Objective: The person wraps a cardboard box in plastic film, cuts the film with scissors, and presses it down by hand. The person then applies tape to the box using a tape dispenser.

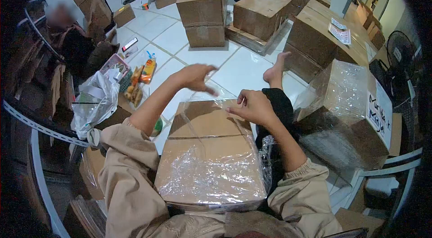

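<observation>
A cardboard box [211, 157] lies before me, close to my body. Clear plastic wrap [207, 179] covers its near part, wrinkled and shiny. Beyond the far edge of the box, my left hand [198, 78] is raised with thumb and fingers apart, and nothing shows in its grasp. My right hand [256, 106] is curled over the far right corner of the box, fingertips bent toward the thumb. Thin see-through film seems to lie between the two hands, but whether the right fingers pinch it is hidden.
Stacked boxes [201, 17] stand ahead on the tiled floor [173, 35]. A wrapped box [344, 107] with handwriting sits at my right. Left are a white plastic bag [94, 103], an orange packet [148, 70] and a phone [129, 44]. A person [74, 42] sits far left.
</observation>
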A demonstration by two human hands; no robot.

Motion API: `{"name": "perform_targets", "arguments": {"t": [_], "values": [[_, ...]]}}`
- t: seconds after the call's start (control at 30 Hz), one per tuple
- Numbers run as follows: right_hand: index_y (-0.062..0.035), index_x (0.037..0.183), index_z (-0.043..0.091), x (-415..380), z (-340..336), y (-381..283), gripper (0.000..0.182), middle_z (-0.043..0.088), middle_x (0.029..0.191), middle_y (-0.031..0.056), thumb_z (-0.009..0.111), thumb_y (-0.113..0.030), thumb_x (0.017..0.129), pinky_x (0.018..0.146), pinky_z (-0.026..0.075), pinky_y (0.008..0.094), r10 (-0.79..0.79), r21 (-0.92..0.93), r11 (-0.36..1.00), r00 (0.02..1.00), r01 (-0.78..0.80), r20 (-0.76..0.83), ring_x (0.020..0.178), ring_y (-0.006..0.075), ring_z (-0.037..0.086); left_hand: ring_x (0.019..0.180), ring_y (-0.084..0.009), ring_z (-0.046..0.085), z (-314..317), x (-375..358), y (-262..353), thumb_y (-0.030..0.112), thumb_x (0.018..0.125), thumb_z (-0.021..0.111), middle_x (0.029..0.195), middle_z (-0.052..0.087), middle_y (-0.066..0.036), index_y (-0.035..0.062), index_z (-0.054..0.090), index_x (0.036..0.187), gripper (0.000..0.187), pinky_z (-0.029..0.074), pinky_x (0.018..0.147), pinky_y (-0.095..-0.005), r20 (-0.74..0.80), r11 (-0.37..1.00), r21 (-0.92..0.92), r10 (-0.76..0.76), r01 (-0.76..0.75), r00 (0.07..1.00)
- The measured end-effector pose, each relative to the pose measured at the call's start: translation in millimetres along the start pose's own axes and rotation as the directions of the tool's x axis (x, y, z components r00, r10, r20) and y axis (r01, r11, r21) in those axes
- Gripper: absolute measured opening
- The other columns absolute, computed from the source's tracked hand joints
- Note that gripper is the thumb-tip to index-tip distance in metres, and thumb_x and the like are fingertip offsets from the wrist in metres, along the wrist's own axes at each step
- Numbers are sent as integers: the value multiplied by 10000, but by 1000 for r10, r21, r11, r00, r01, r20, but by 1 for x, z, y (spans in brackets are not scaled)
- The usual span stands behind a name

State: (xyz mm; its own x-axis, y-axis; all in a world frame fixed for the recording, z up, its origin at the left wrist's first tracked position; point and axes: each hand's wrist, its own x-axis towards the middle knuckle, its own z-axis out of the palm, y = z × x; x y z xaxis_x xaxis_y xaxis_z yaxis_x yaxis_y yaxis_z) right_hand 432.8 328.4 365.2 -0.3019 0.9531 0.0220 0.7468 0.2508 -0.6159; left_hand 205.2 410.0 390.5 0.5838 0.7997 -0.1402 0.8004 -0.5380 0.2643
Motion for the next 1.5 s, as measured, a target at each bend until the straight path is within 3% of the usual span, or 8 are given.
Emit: {"name": "perform_targets", "arguments": {"t": [0.1, 0.37, 0.77, 0.83, 0.97, 1.1, 1.23, 1.5], "values": [[-50, 721, 611, 5, 4, -9, 477, 616, 670, 127, 720, -498, 600, 586, 482, 352, -62, -55, 996, 995, 66, 73, 659, 264, 620, 898, -295, 613, 3, -23, -8, 404, 608, 782, 946, 644, -135, 96, 518, 1176, 698, 485, 774, -404, 265, 968, 207, -193, 140, 945], [-32, 722, 628, 11, 15, -1, 267, 620, 661, 149, 665, -293, 681, 609, 497, 357, -119, 1, 993, 975, 121, 186, 646, 271, 627, 911, -309, 601, 30, -20, -47, 285, 645, 752, 916, 640, -145, 53, 621, 1005, 449, 487, 789, -388, 61, 949, -37, -312, 314, 948], [9, 731, 580, -16, -45, 34, 113, 554, 597, 15, 619, -75, 796, 440, 362, 215, 79, 371, 928, 959, 28, -271, 505, 57, 497, 616, -223, 631, 20, -12, -65, 136, 646, 713, 687, 648, -139, 15, 665, 721, 150, 496, 599, -317, -269, 955, -169, -282, 243, 921], [5, 751, 582, -15, -59, 47, 110, 550, 597, 13, 609, -85, 808, 403, 339, 207, -158, -49, 982, 644, 183, -748, 486, 39, 477, 605, -217, 629, 7, -14, -59, 115, 662, 704, 682, 647, -140, 14, 661, 713, 121, 494, 590, -313, -263, 958, -137, -279, 251, 924], [0, 800, 587, -40, -105, 33, 61, 586, 651, 43, 605, -59, 800, 500, 423, 243, 310, 477, 878, 802, -35, -511, 555, 81, 522, 595, -207, 622, 13, -10, -44, 138, 714, 687, 676, 645, -136, 3, 656, 745, 142, 485, 575, -312, -415, 970, -115, -241, 213, 877], [12, 855, 609, -68, -73, 42, 158, 615, 739, 152, 626, -127, 779, 574, 462, 316, -81, 237, 963, 975, 131, -208, 598, 217, 590, 553, -228, 571, -5, -21, 32, 210, 769, 658, 608, 592, -139, -6, 631, 738, 220, 442, 549, -340, -520, 951, -310, -163, -8, 838], [4, 798, 611, -114, -32, 39, 143, 589, 640, 110, 633, -136, 778, 556, 450, 292, -252, 489, 850, 966, 194, 55, 553, 175, 557, 523, -171, 481, -9, -58, 115, 296, 834, 603, 586, 541, -129, -12, 622, 752, 320, 409, 524, -329, 243, 913, -408, 108, 1, 964], [-6, 985, 587, -132, -1, 29, 204, 573, 1034, 118, 593, -79, 795, 812, 428, 291, -154, 706, 638, 950, 306, -272, 929, 182, 548, 685, -40, 502, 13, -77, 158, 87, 824, 634, 752, 586, 25, 16, 616, 906, 111, 397, 585, -209, 423, 487, -829, 224, 276, 878]]}}
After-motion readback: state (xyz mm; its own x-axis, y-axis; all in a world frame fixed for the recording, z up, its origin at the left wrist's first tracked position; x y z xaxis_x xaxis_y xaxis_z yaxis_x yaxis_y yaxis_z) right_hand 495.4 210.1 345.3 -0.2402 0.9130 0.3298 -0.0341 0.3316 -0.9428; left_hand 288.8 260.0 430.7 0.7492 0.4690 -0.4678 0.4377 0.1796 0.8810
